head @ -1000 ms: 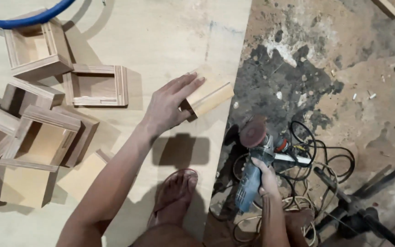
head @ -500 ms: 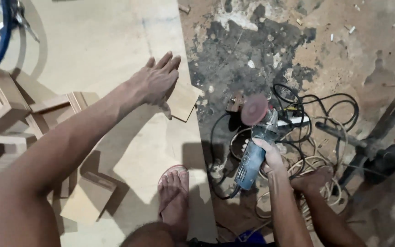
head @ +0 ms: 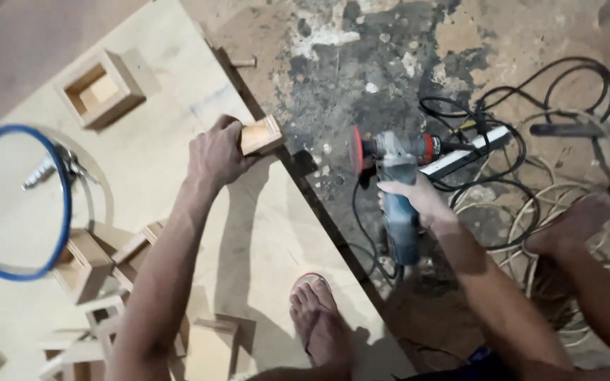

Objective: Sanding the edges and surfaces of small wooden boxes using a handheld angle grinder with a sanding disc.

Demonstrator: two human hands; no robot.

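My left hand (head: 217, 152) grips a small wooden block (head: 261, 135) at the right edge of a pale plywood sheet (head: 157, 176) that lies on the floor. My right hand (head: 418, 197) holds the body of a blue-grey angle grinder (head: 393, 169). Its red disc (head: 356, 150) points left toward the block, with a gap of dirty concrete floor between them. My bare foot (head: 315, 317) in a sandal rests on the sheet near its edge.
An open wooden box (head: 100, 88) sits at the sheet's far left, and several more box frames (head: 93, 261) are piled at lower left. A blue hose loop (head: 65, 204) hangs near the left edge. A power strip (head: 464, 155) and tangled cables (head: 552, 92) lie at right.
My left hand went from lying flat on the block to closing around it at the sheet's edge. The grinder's disc now faces the block. The camera view has swung left.
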